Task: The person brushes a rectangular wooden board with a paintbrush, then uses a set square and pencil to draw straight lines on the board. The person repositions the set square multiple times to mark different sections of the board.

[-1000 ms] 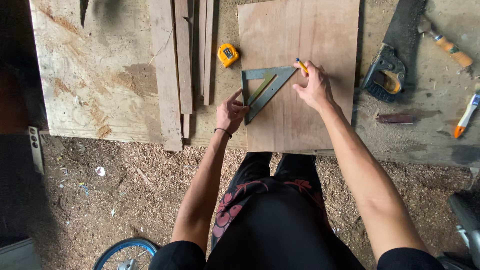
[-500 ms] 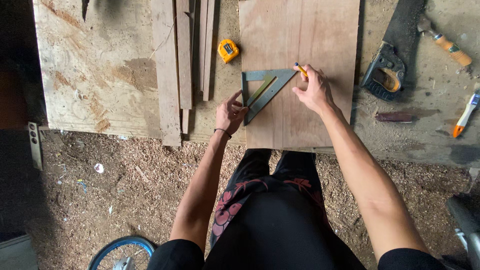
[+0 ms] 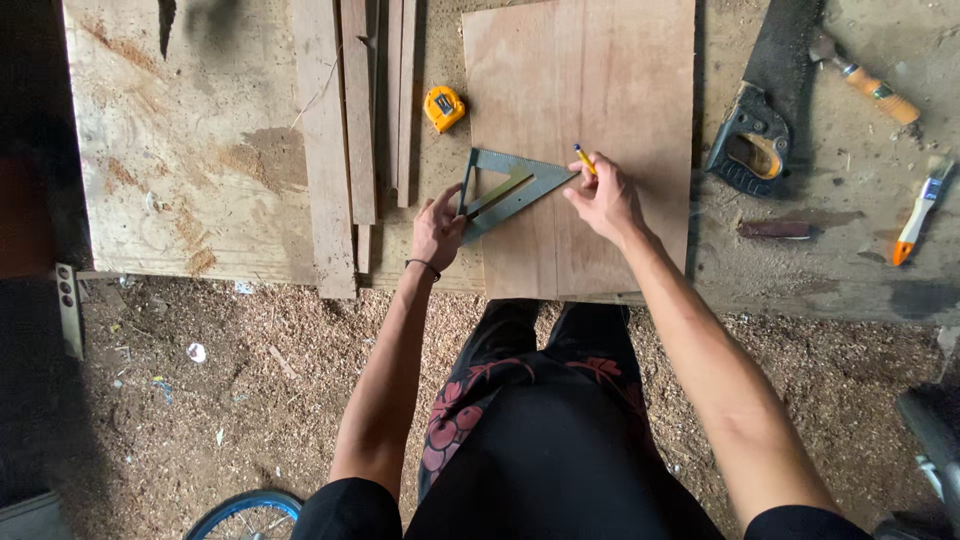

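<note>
A brown plywood board lies on the workbench in front of me. On its left edge rests a grey metal triangular square. My left hand presses on the square's lower left corner. My right hand grips a yellow pencil whose tip touches the board at the square's right corner.
A yellow tape measure sits left of the board beside several narrow wooden slats. A hand saw, a chisel, a paintbrush and a dark stick lie at right. Sawdust covers the ground; a blue wheel shows below.
Both hands, the square and the pencil keep almost the same position on the board; only the view shifts slightly.
</note>
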